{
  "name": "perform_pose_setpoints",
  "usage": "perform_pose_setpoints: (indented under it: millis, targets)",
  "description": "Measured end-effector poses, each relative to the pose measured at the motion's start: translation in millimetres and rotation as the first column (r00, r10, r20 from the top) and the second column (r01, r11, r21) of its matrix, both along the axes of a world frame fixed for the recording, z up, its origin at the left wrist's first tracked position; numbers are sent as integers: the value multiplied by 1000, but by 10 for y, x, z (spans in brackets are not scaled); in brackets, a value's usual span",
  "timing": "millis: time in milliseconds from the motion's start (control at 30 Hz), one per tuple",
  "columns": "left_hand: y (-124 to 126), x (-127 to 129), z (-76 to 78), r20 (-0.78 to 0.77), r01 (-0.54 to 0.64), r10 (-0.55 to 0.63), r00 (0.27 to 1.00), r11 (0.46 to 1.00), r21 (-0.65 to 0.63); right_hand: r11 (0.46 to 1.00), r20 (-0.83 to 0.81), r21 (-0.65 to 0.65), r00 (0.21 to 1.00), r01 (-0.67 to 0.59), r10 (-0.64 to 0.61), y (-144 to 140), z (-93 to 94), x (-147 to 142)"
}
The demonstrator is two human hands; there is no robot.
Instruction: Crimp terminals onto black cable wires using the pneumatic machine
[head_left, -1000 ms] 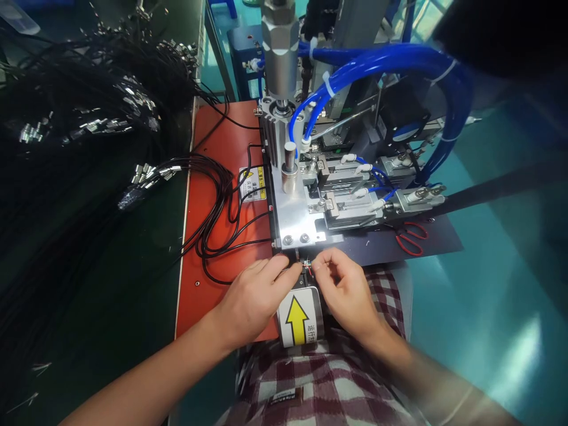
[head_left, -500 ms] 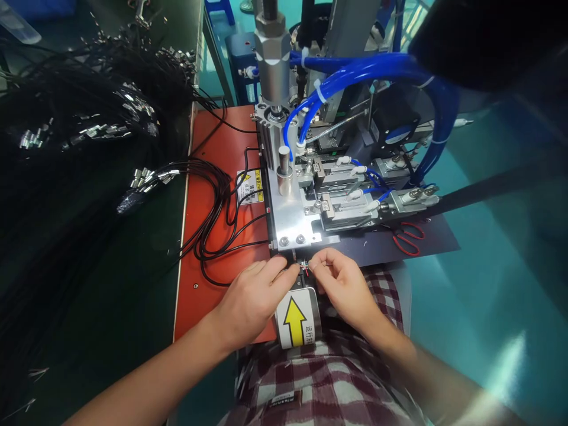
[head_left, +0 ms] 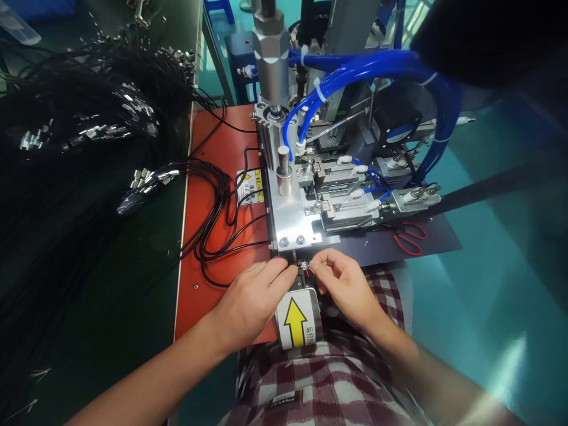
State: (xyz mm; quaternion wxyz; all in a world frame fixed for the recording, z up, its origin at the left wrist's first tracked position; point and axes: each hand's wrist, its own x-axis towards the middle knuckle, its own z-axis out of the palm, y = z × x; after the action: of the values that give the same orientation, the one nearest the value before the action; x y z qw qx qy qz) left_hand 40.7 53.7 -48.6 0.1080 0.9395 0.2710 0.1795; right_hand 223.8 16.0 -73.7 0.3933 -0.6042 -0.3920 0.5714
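Note:
A small silvery connector with thin white and red wire ends sits at the front end of the machine's track, between my two hands. My right hand pinches its right side between thumb and forefinger. My left hand is closed at its left, thumb tip and fingers bent over the dark track; whatever lies within them is hidden. Right in front of my hands is a white sign with a yellow arrow. Behind them rises the machine's metal plate.
Black cables loop over the red board at left. A large heap of cables with silvery ends covers the dark table. Red-handled scissors lie at right, under the air cylinders. Blue hoses arch above.
Both hands keep almost the same place around the connector. My right fingertips have shifted very slightly to the right, showing a little more of the connector.

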Motion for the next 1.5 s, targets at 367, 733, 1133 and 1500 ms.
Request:
perform_pose_setpoints:
  millis: [367,733,1133,1500]
  targets:
    - [10,7,-4,-9,-4,4,1000,1000,-11,1000,11,3,1000,-29,29,23,18,34]
    - [-13,2,2,-38,-21,19,999,998,-67,998,-100,-53,994,-45,39,15,-39,36]
    - [-26,-9,1,-36,-21,20,999,999,-36,988,195,149,979,34,-63,-18,-38,-46]
    - [-26,-7,-22,-41,-33,30,999,997,-73,994,152,77,985,75,-86,24,104,-56]
